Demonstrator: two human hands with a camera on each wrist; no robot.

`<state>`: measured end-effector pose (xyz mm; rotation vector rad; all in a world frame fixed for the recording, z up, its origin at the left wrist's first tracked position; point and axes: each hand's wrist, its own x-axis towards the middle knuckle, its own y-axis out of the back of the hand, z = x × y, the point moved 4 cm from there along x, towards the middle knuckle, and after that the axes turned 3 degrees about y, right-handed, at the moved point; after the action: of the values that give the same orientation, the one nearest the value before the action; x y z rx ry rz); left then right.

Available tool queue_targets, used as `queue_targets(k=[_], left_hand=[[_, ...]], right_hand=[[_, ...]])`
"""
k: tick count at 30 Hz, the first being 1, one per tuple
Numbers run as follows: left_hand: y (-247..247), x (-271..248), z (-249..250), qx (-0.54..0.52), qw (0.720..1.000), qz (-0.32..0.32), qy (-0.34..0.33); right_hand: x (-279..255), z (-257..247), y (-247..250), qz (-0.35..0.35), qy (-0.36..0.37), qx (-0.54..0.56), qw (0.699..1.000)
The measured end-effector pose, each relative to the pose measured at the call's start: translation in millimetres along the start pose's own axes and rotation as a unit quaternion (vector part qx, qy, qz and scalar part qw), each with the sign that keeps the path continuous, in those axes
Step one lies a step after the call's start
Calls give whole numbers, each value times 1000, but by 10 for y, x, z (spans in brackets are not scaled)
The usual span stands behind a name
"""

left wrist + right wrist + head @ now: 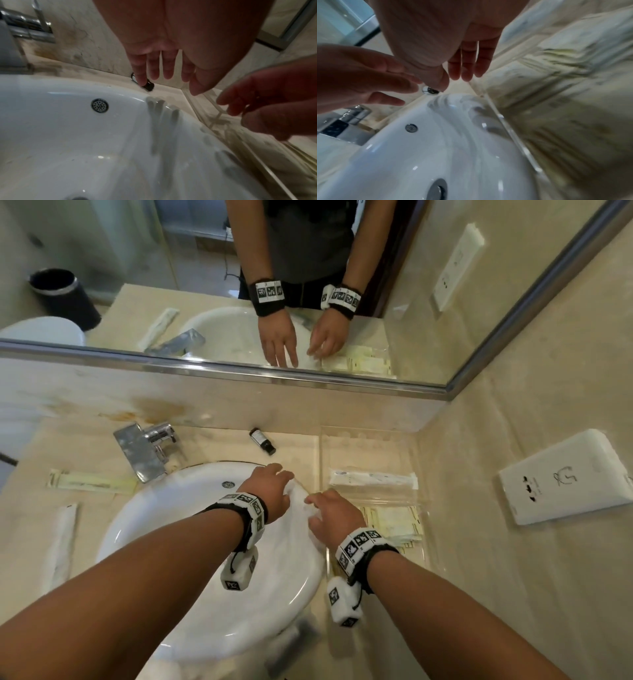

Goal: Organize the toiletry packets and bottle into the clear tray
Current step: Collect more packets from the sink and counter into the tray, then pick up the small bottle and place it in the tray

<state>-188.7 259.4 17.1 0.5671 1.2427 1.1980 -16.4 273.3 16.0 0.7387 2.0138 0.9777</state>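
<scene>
A small dark bottle (262, 441) lies on the counter behind the sink; the wrist views show it beyond the fingertips (149, 85) (431, 90). The clear tray (371, 435) stands right of the sink, holding a long white packet (373, 478) and yellowish packets (394, 522) (565, 67). A long yellow-green packet (92, 482) and a white packet (63, 539) lie on the counter left of the sink. My left hand (286, 478) (164, 77) hovers over the sink's right rim, fingers straight, holding nothing. My right hand (313, 503) (464, 74) hangs beside it by the tray's left wall, fingers relaxed and empty.
The white sink (164, 542) fills the middle, with a chrome faucet (144, 450) at its back left. A mirror runs along the back wall. The right wall carries a white socket plate (565, 477) close to the tray.
</scene>
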Motion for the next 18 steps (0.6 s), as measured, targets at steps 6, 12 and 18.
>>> queue_targets(k=[6,12,18], left_hand=[[247,258,-459,-30,996,20,77],[372,585,-772,-48,991,40,118],[262,714,-928,-63,990,-2,122]], right_hand=[[738,-486,68,-38,-11,-7,999],[1342,-647,113,-51,-16,-31,998],[1818,-817,17,-97,45,-95,990]])
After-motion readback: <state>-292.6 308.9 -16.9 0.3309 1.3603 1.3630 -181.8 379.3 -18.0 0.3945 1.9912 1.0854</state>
